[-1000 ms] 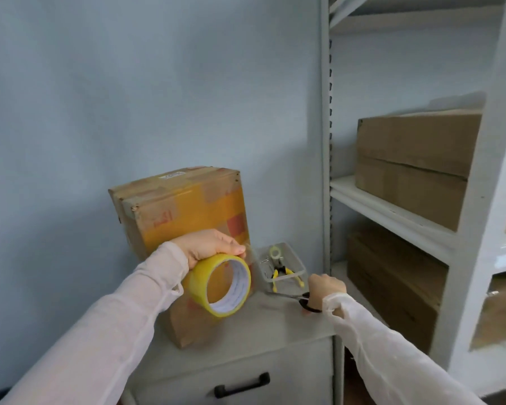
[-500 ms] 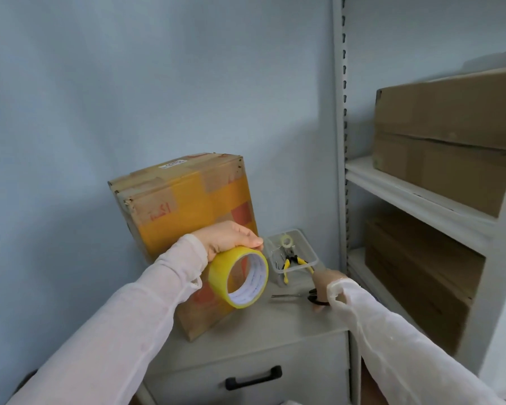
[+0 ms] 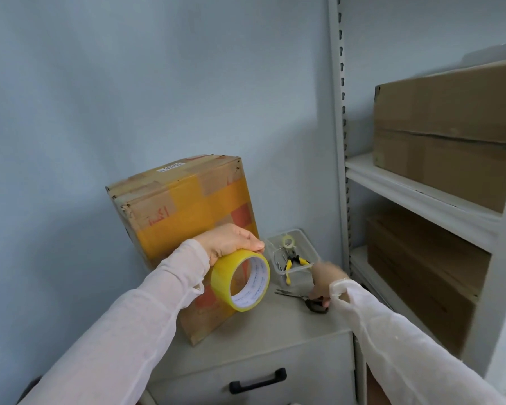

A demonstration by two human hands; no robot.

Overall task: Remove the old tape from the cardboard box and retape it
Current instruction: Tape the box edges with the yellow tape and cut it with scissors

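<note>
The fingers (image 3: 251, 244) of the left hand (image 3: 230, 241) curl over the top of the tape roll (image 3: 228, 276), thumb side hidden behind it, so the roll is gripped from above and hangs on edge in the air. Its open core faces right and a little toward me, the axis running roughly level. The roll sits just in front of the lower half of the cardboard box (image 3: 184, 211).

The right hand (image 3: 324, 277) is blurred. Its fingers (image 3: 316, 291) reach down to the dark handles of the scissors (image 3: 310, 301), but I cannot tell whether they close on the loops or only touch them. The scissors lie flat on the desk (image 3: 275, 331), long axis left to right, blades pointing left toward the box.

The box stands on the desk beside the wall, its long side upright, the broad face with yellow tape turned toward me. Between box and shelf unit (image 3: 421, 194) sits a clear tray (image 3: 307, 244) holding yellow-handled pliers (image 3: 292, 260).
</note>
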